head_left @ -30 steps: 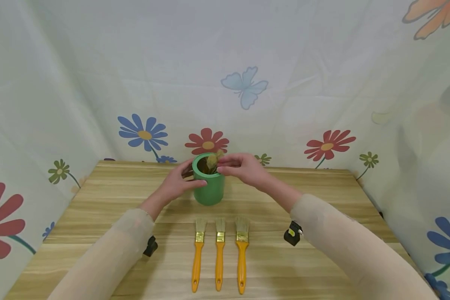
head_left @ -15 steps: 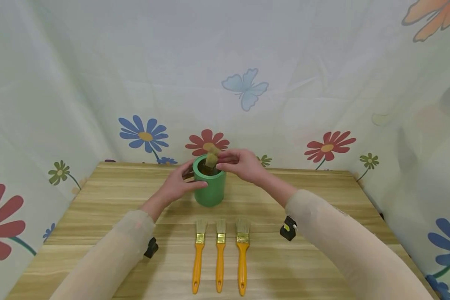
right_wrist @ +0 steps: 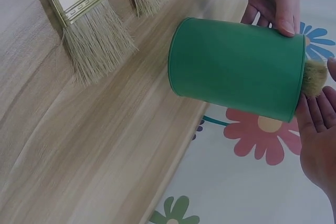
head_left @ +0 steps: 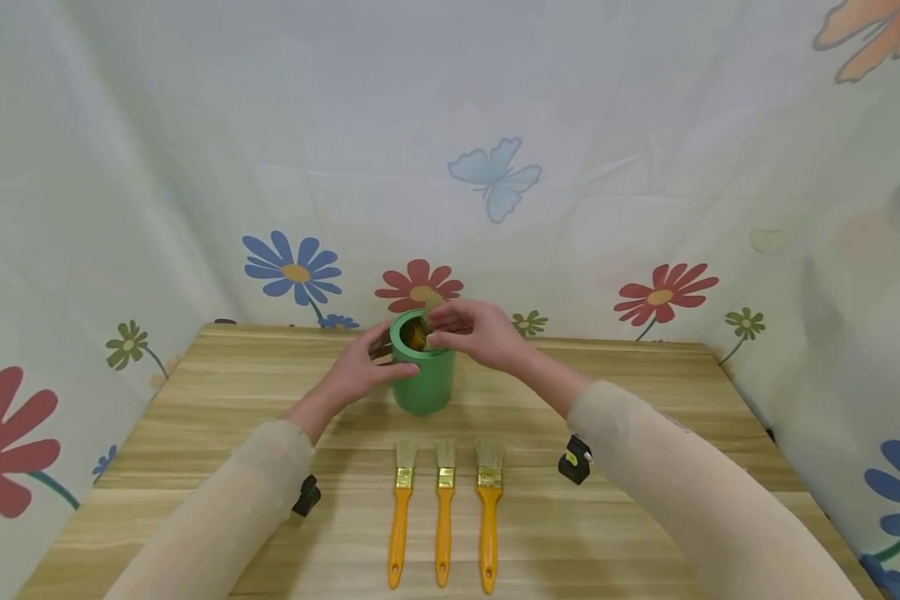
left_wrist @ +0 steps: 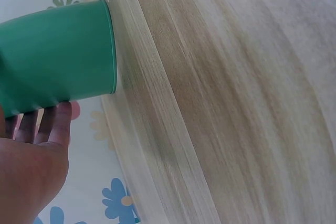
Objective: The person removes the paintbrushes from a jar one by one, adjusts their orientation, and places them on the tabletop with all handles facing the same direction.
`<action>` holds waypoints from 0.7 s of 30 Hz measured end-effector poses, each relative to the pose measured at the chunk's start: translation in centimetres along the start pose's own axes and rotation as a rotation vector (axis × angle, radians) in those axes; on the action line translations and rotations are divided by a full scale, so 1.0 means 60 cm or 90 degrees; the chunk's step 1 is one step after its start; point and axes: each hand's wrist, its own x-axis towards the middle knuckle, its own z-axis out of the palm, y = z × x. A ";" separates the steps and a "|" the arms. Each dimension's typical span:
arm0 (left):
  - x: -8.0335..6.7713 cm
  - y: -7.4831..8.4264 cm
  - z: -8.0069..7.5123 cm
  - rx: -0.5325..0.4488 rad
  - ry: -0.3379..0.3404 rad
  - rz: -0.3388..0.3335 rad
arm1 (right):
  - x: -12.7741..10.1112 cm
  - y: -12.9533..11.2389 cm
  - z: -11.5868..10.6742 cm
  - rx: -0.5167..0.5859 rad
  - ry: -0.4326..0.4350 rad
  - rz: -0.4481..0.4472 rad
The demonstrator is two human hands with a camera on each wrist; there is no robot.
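A green cylindrical pot (head_left: 422, 385) stands upright near the far edge of the table. My left hand (head_left: 360, 364) grips its left side, thumb across the front and fingers behind; the left wrist view shows those fingers against the green wall (left_wrist: 58, 59). Over the right rim, my right hand (head_left: 483, 333) pinches a paintbrush whose pale bristles (right_wrist: 315, 78) poke out of the pot's mouth. Most of this brush is hidden by the fingers and the pot. Something orange shows inside the pot; its shape is unclear.
Three paintbrushes with orange handles, a left one (head_left: 397, 525), a middle one (head_left: 443, 525) and a wider right one (head_left: 488, 525), lie side by side in front of the pot, bristles away from me. Behind the wooden table (head_left: 607, 400) hangs a flowered white cloth (head_left: 345, 175).
My right fingers have shifted at the rim. The bristles seen over the pot's mouth have moved right, mostly behind those fingers, and orange now shows inside. My left hand keeps its grip.
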 end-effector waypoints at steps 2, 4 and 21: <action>0.001 0.001 0.001 -0.001 -0.001 0.001 | -0.005 -0.002 -0.001 -0.013 -0.008 -0.010; 0.000 0.003 0.001 -0.001 -0.002 0.002 | -0.009 -0.003 -0.001 -0.031 -0.017 -0.022; 0.002 0.000 0.001 -0.012 -0.003 0.011 | -0.006 0.002 0.005 -0.133 0.063 -0.082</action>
